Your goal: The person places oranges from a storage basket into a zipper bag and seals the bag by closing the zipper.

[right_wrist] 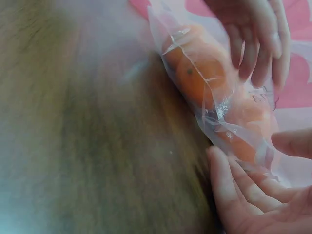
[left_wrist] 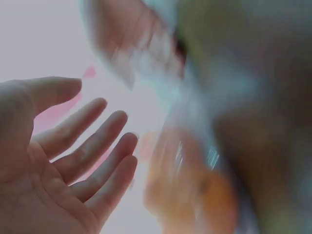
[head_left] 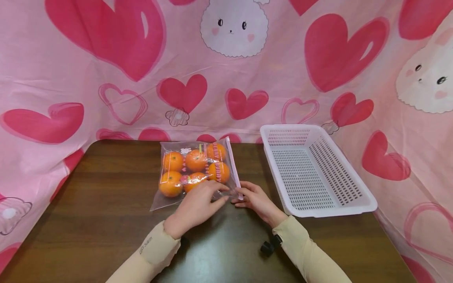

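A clear zip bag [head_left: 189,192] with pink printing lies on the table, with several oranges [head_left: 172,161] inside. Its zip edge runs along the right side. My left hand [head_left: 199,204] is over the bag's near right part, fingers extended and slightly apart; the left wrist view shows its palm with nothing in it. At the bag's near right corner, my right hand [head_left: 258,202] holds the plastic by the zip edge. From the right wrist, that hand [right_wrist: 263,200] has its fingers at the bag's corner and the thumb on the other side.
To the right stands a white plastic basket [head_left: 276,173] with slotted walls, holding nothing. The table [head_left: 106,220] is dark brown wood. Pink heart-patterned cloth [head_left: 219,67] hangs behind and along both sides. A small black device [head_left: 267,248] is by the right cuff.
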Motion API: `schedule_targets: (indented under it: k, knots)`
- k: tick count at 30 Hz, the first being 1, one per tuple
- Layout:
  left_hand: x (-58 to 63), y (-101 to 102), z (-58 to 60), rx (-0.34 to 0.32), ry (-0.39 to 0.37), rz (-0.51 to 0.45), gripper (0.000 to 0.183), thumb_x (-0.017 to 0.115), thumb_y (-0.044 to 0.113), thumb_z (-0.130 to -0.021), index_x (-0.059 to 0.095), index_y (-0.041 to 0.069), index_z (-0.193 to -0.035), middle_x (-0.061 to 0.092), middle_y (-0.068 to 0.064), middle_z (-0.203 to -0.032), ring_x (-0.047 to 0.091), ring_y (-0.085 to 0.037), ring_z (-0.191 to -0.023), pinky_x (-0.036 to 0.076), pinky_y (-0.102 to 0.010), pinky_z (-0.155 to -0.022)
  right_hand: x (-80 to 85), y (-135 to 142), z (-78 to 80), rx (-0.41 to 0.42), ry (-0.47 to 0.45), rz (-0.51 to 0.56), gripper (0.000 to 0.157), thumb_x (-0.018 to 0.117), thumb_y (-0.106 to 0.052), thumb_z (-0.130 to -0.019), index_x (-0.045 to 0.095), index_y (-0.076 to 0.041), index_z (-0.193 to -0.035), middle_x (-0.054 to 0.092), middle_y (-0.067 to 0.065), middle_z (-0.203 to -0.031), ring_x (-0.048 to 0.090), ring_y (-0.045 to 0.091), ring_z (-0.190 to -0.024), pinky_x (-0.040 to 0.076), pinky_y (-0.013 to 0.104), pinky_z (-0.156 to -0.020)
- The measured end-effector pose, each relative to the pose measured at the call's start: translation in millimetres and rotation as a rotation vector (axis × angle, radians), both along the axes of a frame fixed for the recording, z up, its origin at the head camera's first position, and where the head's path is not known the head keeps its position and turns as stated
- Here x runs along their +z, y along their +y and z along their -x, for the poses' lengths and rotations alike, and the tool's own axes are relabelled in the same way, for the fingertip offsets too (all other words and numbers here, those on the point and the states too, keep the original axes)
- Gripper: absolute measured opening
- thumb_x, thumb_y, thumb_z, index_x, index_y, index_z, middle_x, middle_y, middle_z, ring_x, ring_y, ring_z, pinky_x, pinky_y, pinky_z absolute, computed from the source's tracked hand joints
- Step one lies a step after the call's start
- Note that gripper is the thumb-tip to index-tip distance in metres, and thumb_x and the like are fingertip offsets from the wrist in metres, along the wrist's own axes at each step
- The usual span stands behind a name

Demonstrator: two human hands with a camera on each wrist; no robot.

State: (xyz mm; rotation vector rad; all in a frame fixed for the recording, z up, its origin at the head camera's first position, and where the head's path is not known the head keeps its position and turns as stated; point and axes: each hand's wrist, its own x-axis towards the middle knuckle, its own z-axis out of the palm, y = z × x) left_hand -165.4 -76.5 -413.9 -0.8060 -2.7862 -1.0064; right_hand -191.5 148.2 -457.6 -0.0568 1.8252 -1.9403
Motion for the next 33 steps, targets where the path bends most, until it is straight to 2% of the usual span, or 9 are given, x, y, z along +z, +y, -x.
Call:
schedule_targets:
  k: [3,6,8,11,14,19,24,28,33]
  knots:
    - [13.4,-29,8.1,0.091,0.027,-0.021,0.029,0.076,0.029,-0.093,0.075,0.013,-0.117,0.069,-0.001,-0.114,0.062,-0.021,-0.106,0.049,-0.044,-0.094,-0.4,2,-6.1,0.041,-0.037,-0.015,0.045,0.057,-0.021,-0.105,0.047,0.009,-0.137,0.067,0.023,-0.118,0.073,0.029,-0.092,0.059,0.04,-0.079]
    - [22.3,-60,17.7,0.163,0.04,-0.017,0.037,0.076,0.028,-0.092,0.072,0.007,-0.122,0.067,-0.01,-0.119,0.059,-0.03,-0.112,0.045,-0.051,-0.1,-2.0,4,-11.1,0.084,-0.045,-0.031,0.042,0.057,-0.025,-0.105,0.05,0.008,-0.13,0.069,0.024,-0.116,0.073,0.031,-0.093,0.059,0.041,-0.076]
    - [25.9,-78,23.5,0.202,0.005,-0.012,0.043,0.076,0.028,-0.092,0.068,0.004,-0.128,0.065,-0.014,-0.124,0.056,-0.034,-0.116,0.042,-0.055,-0.102,-2.9,5,-13.3,0.101,-0.046,-0.035,0.04,0.056,-0.026,-0.106,0.052,0.008,-0.127,0.07,0.024,-0.114,0.073,0.031,-0.093,0.059,0.041,-0.076]
    - [24.8,-101,31.5,0.23,-0.046,0.02,0.048,0.074,0.028,-0.094,0.063,0.003,-0.134,0.062,-0.018,-0.131,0.052,-0.038,-0.121,0.037,-0.059,-0.106,-3.5,6,-14.7,0.113,-0.049,-0.029,0.038,0.056,-0.025,-0.106,0.053,0.008,-0.124,0.071,0.024,-0.11,0.074,0.03,-0.088,0.059,0.04,-0.075]
    - [19.4,-115,36.6,0.22,-0.083,0.059,0.052,0.075,0.028,-0.093,0.061,0.002,-0.137,0.06,-0.019,-0.133,0.052,-0.039,-0.122,0.038,-0.059,-0.106,-2.4,7,-14.9,0.113,-0.058,-0.027,0.035,0.058,-0.023,-0.105,0.054,0.008,-0.121,0.072,0.025,-0.107,0.075,0.028,-0.085,0.059,0.038,-0.075]
    - [11.4,-123,37.5,0.188,-0.068,0.129,0.059,0.078,0.031,-0.091,0.061,-0.003,-0.137,0.059,-0.022,-0.136,0.053,-0.042,-0.125,0.038,-0.059,-0.106,-2.9,9,-9.6,0.046,-0.036,-0.027,0.026,0.059,-0.015,-0.104,0.056,0.008,-0.116,0.073,0.022,-0.101,0.074,0.025,-0.084,0.059,0.037,-0.076]
    - [10.1,-122,30.4,0.192,-0.024,0.202,0.059,0.077,0.039,-0.09,0.064,0.0,-0.133,0.056,-0.023,-0.138,0.052,-0.043,-0.125,0.037,-0.061,-0.105,-0.4,6,-2.4,-0.158,-0.022,-0.022,0.022,0.06,-0.013,-0.103,0.059,0.006,-0.114,0.073,0.019,-0.095,0.073,0.022,-0.077,0.06,0.037,-0.071]
    - [7.2,-116,23.3,0.177,0.041,0.26,0.056,0.077,0.043,-0.089,0.068,0.002,-0.127,0.057,-0.018,-0.125,0.059,-0.037,-0.107,0.047,-0.058,-0.097,2.2,3,2.4,-0.293,-0.037,0.033,0.026,0.058,-0.017,-0.104,0.057,0.005,-0.118,0.071,0.02,-0.103,0.074,0.026,-0.084,0.06,0.04,-0.071]
    - [2.9,-107,11.4,0.138,0.133,0.284,0.055,0.08,0.045,-0.086,0.071,0.003,-0.12,0.056,-0.011,-0.114,0.056,-0.029,-0.101,0.05,-0.053,-0.094,2.8,-3,9.2,-0.341,-0.048,0.184,0.031,0.052,-0.018,-0.107,0.048,0.003,-0.129,0.065,0.019,-0.122,0.07,0.03,-0.103,0.057,0.045,-0.083]
